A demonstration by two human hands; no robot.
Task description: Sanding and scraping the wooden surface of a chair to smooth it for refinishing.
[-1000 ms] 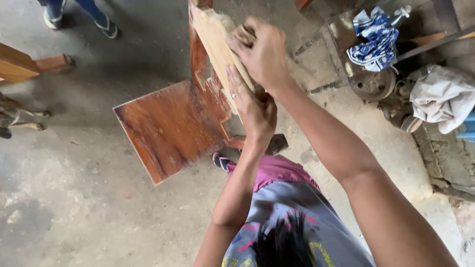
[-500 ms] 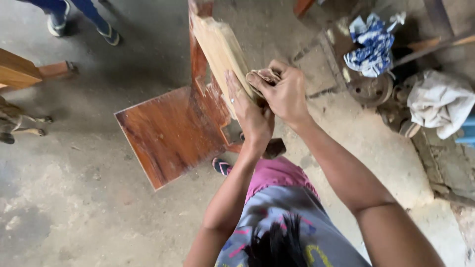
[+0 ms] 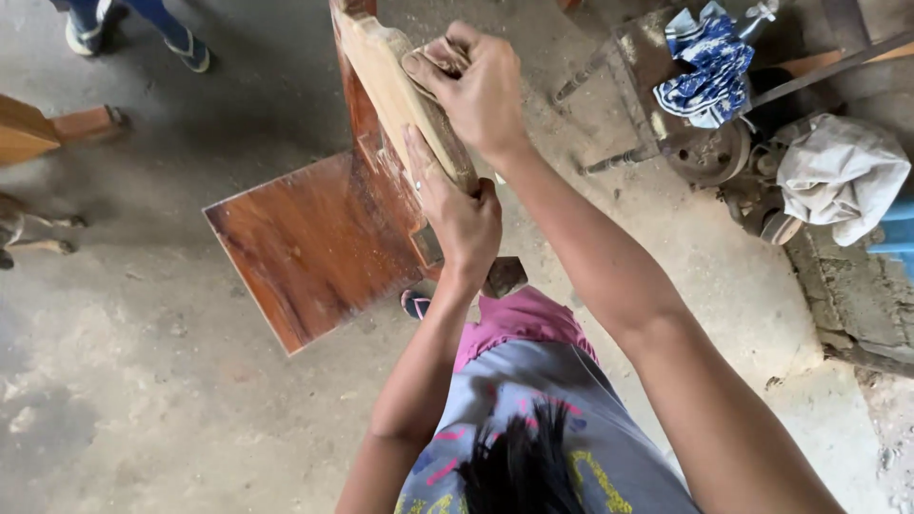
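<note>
Rough concrete floor [image 3: 124,362] all round, dusty and stained, with a heap of metal parts, a blue-patterned rag [image 3: 709,62] and a grey cloth [image 3: 838,176] off to the side; another person's sandalled feet [image 3: 133,29] stand at the far edge. On the floor stands a wooden chair [image 3: 314,243], its seat glossy and red-brown. The top rail of the backrest [image 3: 386,76] is pale, bare wood, while the uprights below and the seat keep their dark finish. So the stripping looks done along that rail and hardly begun elsewhere. The right hand [image 3: 481,90] has its fingers curled tight over a folded piece of sandpaper [image 3: 440,52], pressed onto the rail. The left hand [image 3: 457,214] clasps the rail's lower end, fingers wrapped round it, steadying the chair.
</note>
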